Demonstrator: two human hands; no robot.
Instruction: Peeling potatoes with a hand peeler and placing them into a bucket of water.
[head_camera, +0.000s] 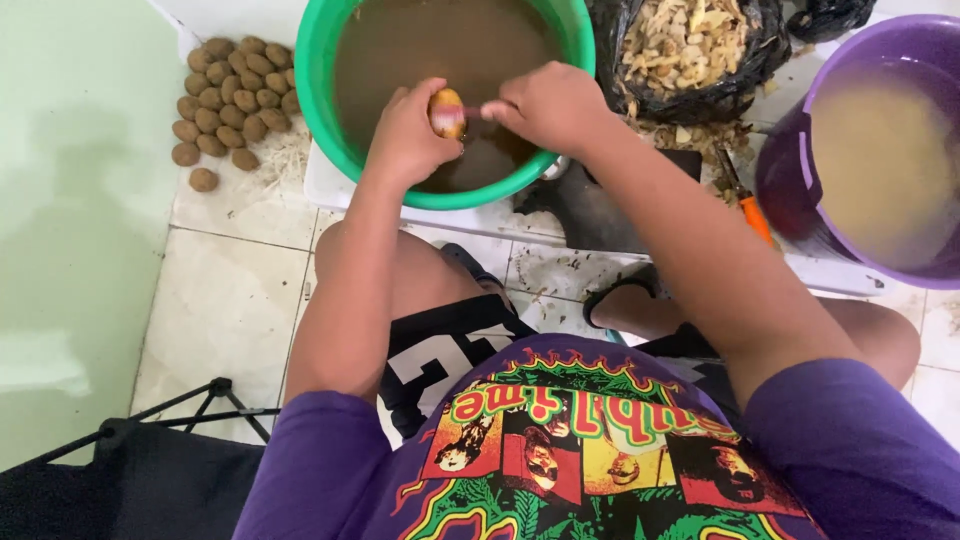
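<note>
From the head camera I look down on my left hand (408, 135), just above the middle of the frame, curled around a small, partly peeled yellowish potato (446, 112) and holding it over the round green plastic basin (325, 120) of murky brown water at the top centre. My right hand (550, 105), just right of the potato, is closed on a thin pinkish peeler (474, 112) whose tip touches the potato. In the upper left, a heap of small brown unpeeled potatoes (228, 95) lies on the pale tiled floor (225, 300). At the top right a black plastic bag (690, 50) is filled with pale peelings, and a purple plastic bucket (790, 190) of cloudy beige water sits at the right edge. An orange-handled tool (752, 215) lies between bag and bucket.
</note>
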